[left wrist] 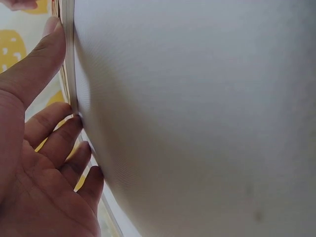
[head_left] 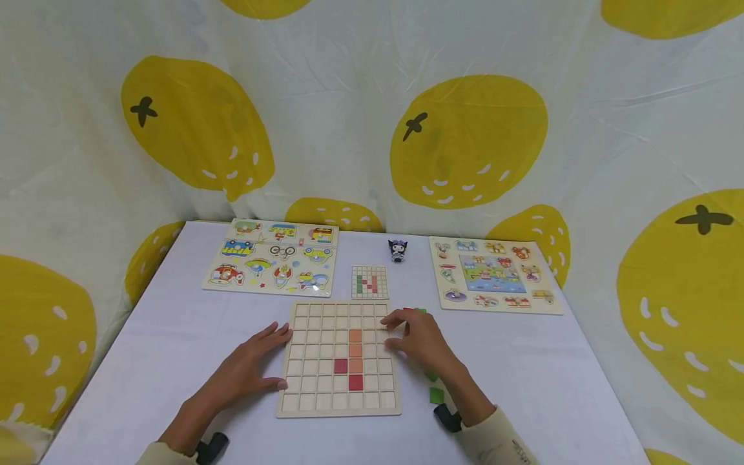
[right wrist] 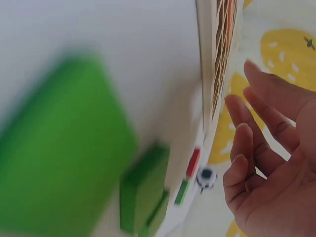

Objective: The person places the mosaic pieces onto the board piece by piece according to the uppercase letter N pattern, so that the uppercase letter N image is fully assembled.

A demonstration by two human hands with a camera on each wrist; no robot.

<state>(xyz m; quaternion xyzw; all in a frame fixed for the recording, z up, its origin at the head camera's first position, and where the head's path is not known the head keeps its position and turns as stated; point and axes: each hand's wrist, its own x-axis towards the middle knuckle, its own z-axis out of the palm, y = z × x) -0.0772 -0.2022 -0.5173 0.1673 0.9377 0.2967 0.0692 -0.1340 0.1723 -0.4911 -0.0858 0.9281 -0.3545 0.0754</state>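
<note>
- A white cloth printed with big yellow fruit hangs behind and around the worktop.
- The worktop is white and carries everything else.
- The left puzzle board, showing vehicles, lies at the far left.
- The right puzzle board, with a coloured scene framed by small pieces, lies at the far right.
- The grid board lies flat at near centre, between the two hands, most of its squares bare.
- The left hand touches the grid board's left edge with thumb and fingertips; its grip is spread and relaxed.
- The right hand is at the grid board's right edge, thumb and forefinger apart, its grip loose around nothing visible; contact there is unclear.
- A small pattern card lies just beyond the grid board's far edge.
- A dark-and-white figurine stands beyond the card, to its right.
- Three orange tiles form a column right of the grid's centre; two red tiles sit at its near end, one left, one nearer.
- Loose green tiles and a loose red tile lie right of the grid board.
</note>
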